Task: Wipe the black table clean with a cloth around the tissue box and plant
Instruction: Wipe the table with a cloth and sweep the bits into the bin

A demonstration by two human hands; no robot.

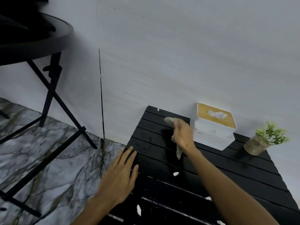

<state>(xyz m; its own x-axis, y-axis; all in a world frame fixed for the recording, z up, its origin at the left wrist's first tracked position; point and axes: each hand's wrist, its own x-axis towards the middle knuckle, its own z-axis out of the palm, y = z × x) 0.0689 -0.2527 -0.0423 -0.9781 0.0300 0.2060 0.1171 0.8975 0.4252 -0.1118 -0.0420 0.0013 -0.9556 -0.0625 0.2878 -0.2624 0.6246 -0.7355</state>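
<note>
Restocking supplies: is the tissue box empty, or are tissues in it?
Not empty: white tissue pokes through the slot in the wooden lid of the tissue box. How full, cannot tell.

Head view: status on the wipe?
Right hand grips cloth on table, beside tissue box. Left hand flat at left edge. White scraps on near side.

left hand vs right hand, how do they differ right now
The left hand is empty, fingers straight; the right hand grips a cloth. The left hand lies at the near left edge of the black table; the right hand is farther back, beside the tissue box. Both reach over the table, palms down.
</note>
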